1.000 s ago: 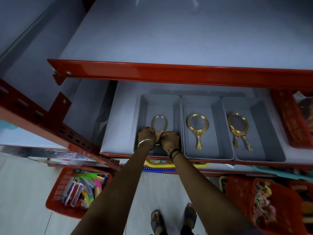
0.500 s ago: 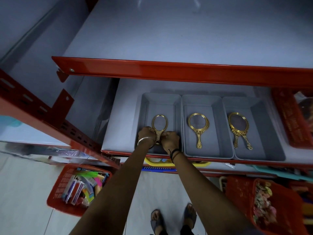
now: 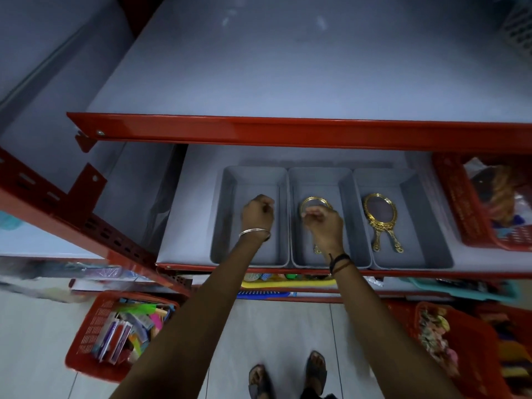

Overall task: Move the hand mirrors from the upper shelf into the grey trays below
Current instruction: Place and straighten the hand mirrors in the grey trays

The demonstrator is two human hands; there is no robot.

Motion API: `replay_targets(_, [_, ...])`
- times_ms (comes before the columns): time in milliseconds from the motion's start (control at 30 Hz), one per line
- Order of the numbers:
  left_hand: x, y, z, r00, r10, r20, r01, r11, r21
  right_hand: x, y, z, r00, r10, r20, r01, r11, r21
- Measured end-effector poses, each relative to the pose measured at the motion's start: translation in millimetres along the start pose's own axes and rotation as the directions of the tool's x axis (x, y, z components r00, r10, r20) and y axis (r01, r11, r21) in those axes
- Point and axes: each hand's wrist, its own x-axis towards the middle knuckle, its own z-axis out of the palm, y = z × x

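Three grey trays stand side by side on the lower shelf: left tray (image 3: 227, 214), middle tray (image 3: 357, 226), right tray (image 3: 417, 226). My left hand (image 3: 257, 216) is curled into a fist over the left tray and hides whatever lies under it. My right hand (image 3: 325, 226) is over the middle tray, its fingers pinched on the ring of a gold hand mirror (image 3: 312, 200) lying there. Gold mirrors (image 3: 380, 217) with two handles lie in the right tray. The upper shelf (image 3: 288, 67) shows no mirrors.
The upper shelf's red front rail (image 3: 288, 133) runs just above the trays. A red basket (image 3: 475, 211) sits right of the trays, a white basket (image 3: 518, 27) at the top right. Red baskets (image 3: 95, 341) of goods stand on the floor by my feet (image 3: 288, 375).
Both hands were together on the handle of the left tray's mirror. My right hand has moved right onto the middle tray's mirror; my left hand moved up over the left tray. The view shifted.
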Motion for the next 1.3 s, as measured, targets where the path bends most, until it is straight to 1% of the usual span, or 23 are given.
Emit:
replay_targets(67, [-7,20,21,0.996,0.056,0.072,-0.053,0.998,-0.034,9,16,-23,0.994,0.076,-0.084,-0.085,0.991,-0.107])
replay_targets(100, [-10,28,32,0.989,0.062,0.131,-0.057,0.997,-0.045,12,26,-31,0.991,0.114,-0.072,-0.125,0.974,-0.188])
replay_targets(133, [-13,34,45,0.980,0.056,0.190,-0.053,0.998,-0.018,15,35,-40,0.989,0.142,-0.031,-0.145,0.948,-0.283])
replay_targets(167, [-15,37,57,0.969,0.028,0.245,-0.037,0.999,0.035,17,43,-45,0.984,0.178,0.021,-0.158,0.921,-0.356])
replay_targets(200, [-17,37,67,0.957,-0.008,0.289,-0.024,0.994,0.106,18,48,-48,0.976,0.211,0.062,-0.171,0.906,-0.388])
replay_targets(267, [-20,33,84,0.936,-0.076,0.343,-0.013,0.969,0.248,18,55,-51,0.954,0.272,0.124,-0.214,0.911,-0.353])
replay_targets(333, [-21,27,97,0.916,-0.146,0.375,0.018,0.946,0.323,17,56,-47,0.946,0.296,0.135,-0.255,0.933,-0.255])
replay_targets(400, [-22,24,103,0.915,-0.180,0.360,0.045,0.935,0.351,15,56,-41,0.949,0.277,0.149,-0.245,0.949,-0.198])
replay_targets(467, [-22,25,109,0.923,-0.184,0.339,0.059,0.936,0.347,14,57,-37,0.960,0.223,0.170,-0.183,0.958,-0.221])
replay_targets(533, [-22,26,112,0.928,-0.176,0.328,0.065,0.944,0.323,15,60,-35,0.967,0.197,0.163,-0.157,0.960,-0.231])
replay_targets(733, [-22,20,115,0.923,-0.232,0.308,0.159,0.957,0.243,16,62,-35,0.965,0.222,0.138,-0.188,0.956,-0.224])
replay_targets(833, [-24,21,115,0.935,-0.216,0.282,0.149,0.959,0.241,17,60,-35,0.962,0.232,0.144,-0.195,0.952,-0.234])
replay_targets(967, [-27,22,117,0.943,-0.223,0.248,0.168,0.960,0.224,15,59,-35,0.968,0.197,0.158,-0.149,0.950,-0.276])
replay_targets(1067, [-29,22,118,0.940,-0.234,0.247,0.185,0.961,0.206,12,59,-35,0.970,0.181,0.164,-0.132,0.953,-0.274])
replay_targets(1200, [-30,20,117,0.929,-0.268,0.256,0.237,0.960,0.146,13,60,-35,0.968,0.197,0.155,-0.151,0.952,-0.266])
replay_targets(1300, [-31,20,117,0.920,-0.283,0.271,0.252,0.957,0.143,15,62,-36,0.967,0.207,0.146,-0.167,0.955,-0.246])
